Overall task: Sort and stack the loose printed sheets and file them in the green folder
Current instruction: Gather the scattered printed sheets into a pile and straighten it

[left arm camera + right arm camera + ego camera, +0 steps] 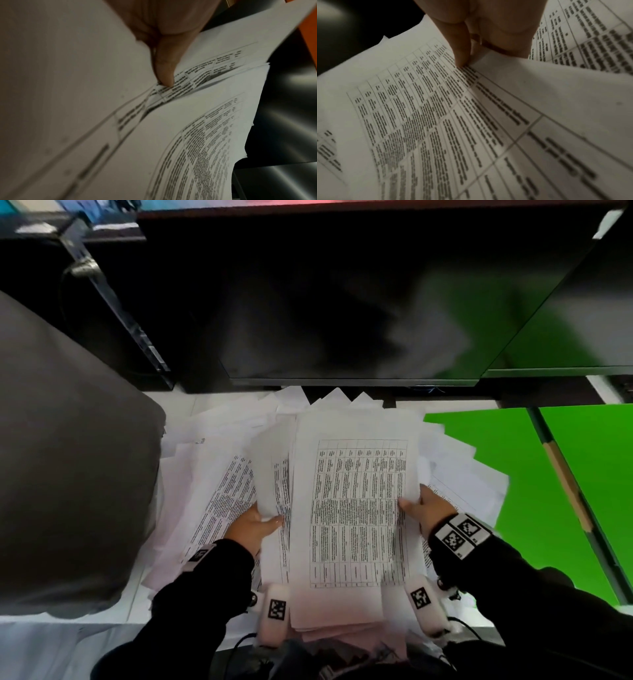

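Note:
A thick stack of printed sheets (356, 508), topped by a page with a table, is held up over the desk between both hands. My left hand (257, 523) grips a curled bunch of sheets (270, 474) at the stack's left edge, thumb on top (164, 75). My right hand (424, 505) pinches the stack's right edge, thumb on the printed table (462, 59). More loose sheets (219, 460) lie fanned out underneath. The green folder (534, 474) lies open on the right, partly under the sheets.
A dark monitor (342, 302) stands close behind the papers, with a second screen (582, 320) at the right. A grey chair back or cover (68, 457) fills the left. A pencil (565, 484) lies across the green folder. The white desk (171, 402) shows at the back left.

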`<state>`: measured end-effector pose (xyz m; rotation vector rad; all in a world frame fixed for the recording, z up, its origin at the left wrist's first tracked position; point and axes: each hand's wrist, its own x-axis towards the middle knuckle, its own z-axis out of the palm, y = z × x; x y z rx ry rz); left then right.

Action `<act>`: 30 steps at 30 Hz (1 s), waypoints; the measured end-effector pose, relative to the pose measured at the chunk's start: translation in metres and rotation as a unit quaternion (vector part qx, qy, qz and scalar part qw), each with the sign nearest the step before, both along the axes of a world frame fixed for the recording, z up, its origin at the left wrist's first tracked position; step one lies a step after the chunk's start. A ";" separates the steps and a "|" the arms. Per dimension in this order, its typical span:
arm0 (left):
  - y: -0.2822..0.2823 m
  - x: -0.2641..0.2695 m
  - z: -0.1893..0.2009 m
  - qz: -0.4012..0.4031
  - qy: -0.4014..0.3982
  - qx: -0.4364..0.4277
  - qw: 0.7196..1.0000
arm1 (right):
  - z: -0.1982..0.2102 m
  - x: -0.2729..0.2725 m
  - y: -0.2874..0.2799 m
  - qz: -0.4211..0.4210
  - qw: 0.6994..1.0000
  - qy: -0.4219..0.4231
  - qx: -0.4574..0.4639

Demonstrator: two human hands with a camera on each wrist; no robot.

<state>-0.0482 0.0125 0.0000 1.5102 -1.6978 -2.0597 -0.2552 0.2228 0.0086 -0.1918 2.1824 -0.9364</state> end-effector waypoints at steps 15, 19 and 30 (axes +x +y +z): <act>0.000 -0.003 -0.002 -0.043 -0.078 -0.220 0.971 | -0.014 0.027 -0.024 0.013 0.999 -0.024 -0.044; -0.004 -0.006 0.020 0.006 -0.060 -0.185 0.981 | 0.012 0.029 -0.029 0.013 0.993 0.000 -0.115; -0.007 -0.032 0.087 0.087 0.234 -0.167 0.954 | 0.094 0.028 -0.051 -0.074 0.932 0.157 -0.320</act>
